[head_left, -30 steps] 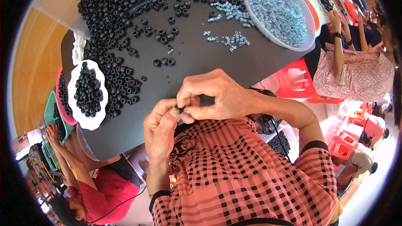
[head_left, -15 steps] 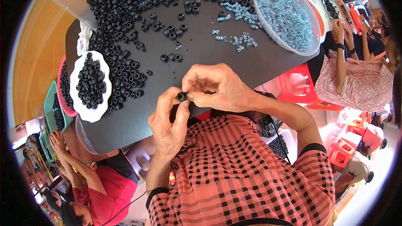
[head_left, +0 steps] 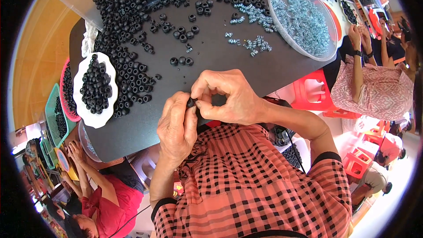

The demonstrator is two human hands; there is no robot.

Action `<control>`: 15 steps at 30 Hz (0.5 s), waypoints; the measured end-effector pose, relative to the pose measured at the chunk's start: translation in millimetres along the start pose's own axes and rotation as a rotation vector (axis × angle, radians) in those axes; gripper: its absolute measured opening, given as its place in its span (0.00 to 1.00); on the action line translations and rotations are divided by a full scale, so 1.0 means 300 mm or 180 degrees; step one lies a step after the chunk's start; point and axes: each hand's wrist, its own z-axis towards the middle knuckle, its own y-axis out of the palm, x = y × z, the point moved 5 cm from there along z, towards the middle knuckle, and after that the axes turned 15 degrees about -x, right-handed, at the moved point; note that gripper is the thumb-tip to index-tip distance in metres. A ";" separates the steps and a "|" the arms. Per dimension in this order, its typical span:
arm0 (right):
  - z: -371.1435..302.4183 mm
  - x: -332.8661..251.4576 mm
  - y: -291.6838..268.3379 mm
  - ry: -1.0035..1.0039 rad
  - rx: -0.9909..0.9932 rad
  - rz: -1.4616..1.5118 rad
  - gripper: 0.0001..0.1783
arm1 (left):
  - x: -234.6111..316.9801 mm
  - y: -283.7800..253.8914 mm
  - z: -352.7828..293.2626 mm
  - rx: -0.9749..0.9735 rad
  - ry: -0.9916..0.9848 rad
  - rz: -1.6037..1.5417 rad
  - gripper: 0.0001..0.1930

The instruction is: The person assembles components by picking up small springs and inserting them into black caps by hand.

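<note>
Nearest to us is our coral-and-black checked shirt (head_left: pixel 264 172), and just beyond it both hands meet above the near edge of the dark tabletop (head_left: pixel 145 136). Our left hand (head_left: pixel 176 125) is gripping a small black bead (head_left: pixel 191 103) between thumb and index finger. Our right hand (head_left: pixel 229 97) curls in from the right with thumb and index fingertips at the bead; we cannot tell whether they grip it or only touch it.

The bead lies at the far end of the left hand, just left of the right fingertips, so neither hand is clearly nearer. It looks round, and we can make out no long axis.

Past the hands, three black beads (head_left: pixel 181 61) sit in a short row, well in from the tabletop's edges. Toward its left edge stands a white scalloped dish (head_left: pixel 94 122) heaped with more. Farther out, loose metal coil springs (head_left: pixel 258 46) lie short of a clear round tub (head_left: pixel 333 39) of springs at the right edge. A broad pile of black beads (head_left: pixel 132 13) covers the far left corner. Beyond the right edge are a red plastic stool (head_left: pixel 310 92) and a co-worker's patterned top (head_left: pixel 365 83).
</note>
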 end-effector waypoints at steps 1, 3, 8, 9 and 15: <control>0.002 -0.001 -0.002 0.0002 0.0003 0.0003 0.08 | 0.004 -0.004 0.000 -0.0003 0.0078 0.0079 0.14; 0.008 0.002 0.000 0.0022 -0.0137 0.0259 0.08 | 0.003 -0.010 0.002 -0.0017 0.0151 0.0137 0.14; 0.003 0.001 0.005 0.0093 -0.0192 0.0544 0.08 | 0.008 -0.016 0.001 -0.0073 0.0320 0.0258 0.15; 0.004 0.004 0.008 0.0115 -0.0203 0.0683 0.07 | 0.009 -0.017 0.001 -0.0110 0.0346 0.0271 0.14; 0.005 -0.014 0.020 0.0536 -0.0443 0.0962 0.07 | 0.009 -0.020 -0.011 -0.0089 0.0458 0.0164 0.13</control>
